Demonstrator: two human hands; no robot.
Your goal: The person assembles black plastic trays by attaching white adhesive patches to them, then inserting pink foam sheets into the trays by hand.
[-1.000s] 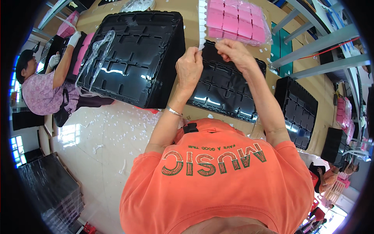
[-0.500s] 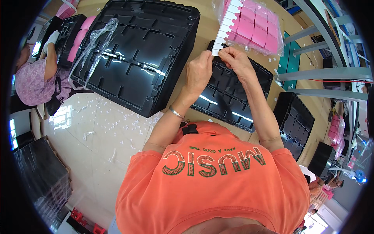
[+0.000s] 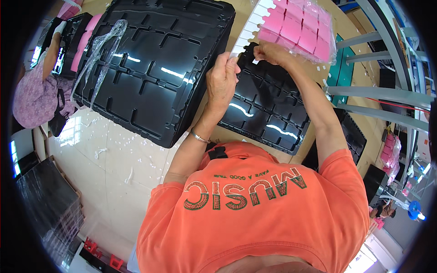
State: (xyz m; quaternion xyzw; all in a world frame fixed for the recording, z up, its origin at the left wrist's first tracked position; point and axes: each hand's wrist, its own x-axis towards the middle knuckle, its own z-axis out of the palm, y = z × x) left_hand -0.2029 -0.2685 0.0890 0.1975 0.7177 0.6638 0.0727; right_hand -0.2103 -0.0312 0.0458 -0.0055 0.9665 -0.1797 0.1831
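My left hand (image 3: 221, 82) is closed around the near end of a long white strip (image 3: 248, 34) with a row of notched tabs along one side. The strip slants away over the far edge of a black plastic tray (image 3: 268, 100). Just right of it, my right hand (image 3: 273, 53) is pinched, with a small white piece (image 3: 256, 61) at its fingertips. That hand is apart from the strip, over the tray's far part. A clear plastic bag of pink blocks (image 3: 298, 32) lies beyond my right hand.
A tall stack of black trays (image 3: 154, 68) stands at left, crumpled clear film (image 3: 102, 54) on top. Grey metal rails (image 3: 382, 91) cross the right side. More black trays (image 3: 353, 132) sit at right. A co-worker in a purple top (image 3: 38, 98) is at far left. White scraps litter the floor (image 3: 109, 182).
My right hand has moved away from the strip, a small white piece now at its fingertips. My left hand has shifted slightly left and nearer with the strip.
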